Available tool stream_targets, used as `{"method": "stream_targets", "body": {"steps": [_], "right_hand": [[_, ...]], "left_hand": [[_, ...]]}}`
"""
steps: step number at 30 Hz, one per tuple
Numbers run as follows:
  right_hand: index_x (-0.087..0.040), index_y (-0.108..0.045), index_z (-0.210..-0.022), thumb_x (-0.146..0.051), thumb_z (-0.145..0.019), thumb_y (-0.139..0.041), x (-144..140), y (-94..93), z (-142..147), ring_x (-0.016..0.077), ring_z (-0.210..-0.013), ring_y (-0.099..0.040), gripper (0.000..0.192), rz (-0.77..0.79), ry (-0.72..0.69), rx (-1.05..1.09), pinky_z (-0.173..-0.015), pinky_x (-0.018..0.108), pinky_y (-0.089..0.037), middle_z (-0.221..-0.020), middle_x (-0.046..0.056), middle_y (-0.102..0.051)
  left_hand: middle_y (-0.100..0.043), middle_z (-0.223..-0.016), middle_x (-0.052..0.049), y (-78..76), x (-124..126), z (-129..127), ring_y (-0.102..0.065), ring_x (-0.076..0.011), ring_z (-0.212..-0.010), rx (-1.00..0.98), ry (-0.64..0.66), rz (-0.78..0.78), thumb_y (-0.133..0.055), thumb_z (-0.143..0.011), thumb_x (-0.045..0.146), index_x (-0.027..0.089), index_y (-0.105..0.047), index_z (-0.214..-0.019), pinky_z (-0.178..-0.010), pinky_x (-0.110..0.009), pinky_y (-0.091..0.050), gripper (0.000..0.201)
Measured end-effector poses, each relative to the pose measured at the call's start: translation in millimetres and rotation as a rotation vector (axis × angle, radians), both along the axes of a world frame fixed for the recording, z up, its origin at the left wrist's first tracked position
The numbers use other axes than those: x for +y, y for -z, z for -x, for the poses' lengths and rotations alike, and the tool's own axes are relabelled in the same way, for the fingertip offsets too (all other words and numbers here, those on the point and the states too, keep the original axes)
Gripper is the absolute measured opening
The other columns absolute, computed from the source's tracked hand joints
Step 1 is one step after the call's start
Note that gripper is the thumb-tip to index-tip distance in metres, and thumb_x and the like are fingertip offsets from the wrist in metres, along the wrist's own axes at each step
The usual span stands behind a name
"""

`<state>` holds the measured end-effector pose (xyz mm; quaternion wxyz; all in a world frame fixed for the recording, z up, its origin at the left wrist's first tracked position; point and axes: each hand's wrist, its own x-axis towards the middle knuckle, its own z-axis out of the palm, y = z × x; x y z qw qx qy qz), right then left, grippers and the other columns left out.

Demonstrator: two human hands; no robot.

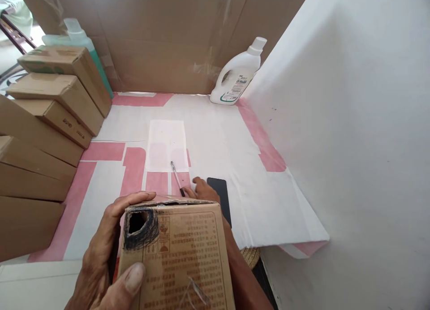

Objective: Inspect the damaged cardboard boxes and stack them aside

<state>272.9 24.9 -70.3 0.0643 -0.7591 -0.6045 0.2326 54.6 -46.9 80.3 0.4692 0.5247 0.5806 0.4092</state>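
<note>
White-and-pink paper [215, 122] covered the table, cardboard behind. At lower centre the left hand [101, 251] gripped a cardboard box [181, 256]; the right hand [204, 191], grip unclear, touched a pen [177, 178].

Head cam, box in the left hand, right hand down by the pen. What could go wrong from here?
1. The left hand alone shows a grip on the cardboard box, on one side; it might tip or slip.
2. The box hides most of the right hand, whose fingers lie beside the pen and the black phone; either could get knocked or covered if the box comes down blind.
3. The box's corner has a torn hole; weakened cardboard there may give.
</note>
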Motion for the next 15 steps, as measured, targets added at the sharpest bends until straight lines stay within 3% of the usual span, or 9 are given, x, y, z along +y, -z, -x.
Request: {"method": "stream_targets", "body": {"steps": [3, 6, 12, 15], "right_hand": [[-0.015, -0.060, -0.135, -0.039, -0.107, -0.057, -22.0, -5.9, -23.1, 0.0373, -0.133, -0.059, 0.036, -0.030, 0.205, -0.077, -0.105, 0.045, -0.050, -0.140, 0.022, -0.063], [-0.009, -0.061, -0.128, -0.041, -0.098, -0.068, -38.7, -7.4, -37.1, 0.0493, -0.135, -0.055, 0.044, 0.011, 0.378, -0.106, -0.104, 0.056, -0.049, -0.136, 0.032, -0.061], [-0.008, -0.063, -0.119, -0.048, -0.080, -0.083, -32.9, 3.7, -48.0, 0.0510, -0.124, -0.065, 0.059, 0.025, 0.546, 0.143, -0.100, 0.056, -0.052, -0.128, 0.033, -0.068], [-0.012, -0.069, -0.109, -0.044, -0.074, -0.083, -29.4, 8.6, -49.5, 0.0486, -0.117, -0.069, 0.049, 0.003, 0.586, 0.384, -0.100, 0.057, -0.053, -0.116, 0.027, -0.076]], "left_hand": [[-0.068, -0.148, -0.005, 0.0, 0.5, -0.6, -0.063, -0.0421, -0.135, -0.016, 0.002, 0.000, -0.062, -0.088, 0.067, 0.034, -0.060, -0.142, -0.104, -0.047, -0.053, 0.063], [-0.067, -0.151, -0.002, -1.0, 3.0, 0.5, -0.061, -0.0388, -0.138, -0.014, 0.017, 0.001, -0.061, -0.090, 0.065, 0.036, -0.058, -0.142, -0.102, -0.042, -0.053, 0.060], [-0.063, -0.153, 0.000, 3.3, 3.7, 7.7, -0.059, -0.0358, -0.138, -0.036, 0.030, 0.013, -0.064, -0.089, 0.064, 0.035, -0.057, -0.145, -0.104, -0.039, -0.050, 0.063], [-0.061, -0.155, 0.001, 5.9, 1.2, 12.0, -0.057, -0.0353, -0.141, -0.060, 0.022, 0.021, -0.065, -0.089, 0.063, 0.035, -0.056, -0.146, -0.103, -0.038, -0.051, 0.064]]}}
